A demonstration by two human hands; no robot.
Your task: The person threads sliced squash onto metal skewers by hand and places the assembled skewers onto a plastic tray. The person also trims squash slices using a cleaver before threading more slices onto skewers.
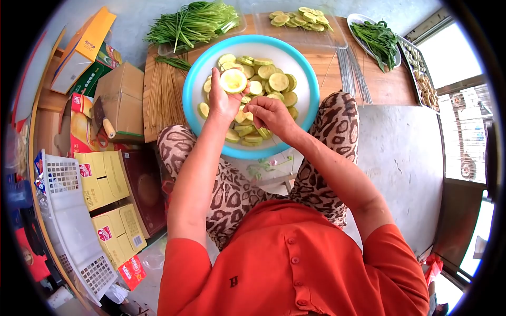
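My left hand (224,101) is raised over a white basin with a blue rim (191,113), closed on a round zucchini slice (233,80). The slice has a pale ring and a yellowish middle, and faces up. Just to the right, my right hand (271,115) has its thumb and fingers pinched together close to the left palm. Whatever is between those fingertips is too small to make out. Many more loose zucchini slices (278,82) lie in the basin beneath both hands.
Bamboo skewers (161,97) lie left of the basin, metal skewers (354,73) right of it. Behind are a bunch of green stalks (192,25), a tray of zucchini slices (303,20) and a plate of leafy greens (375,41). A knife (108,127) rests by cardboard boxes (120,97).
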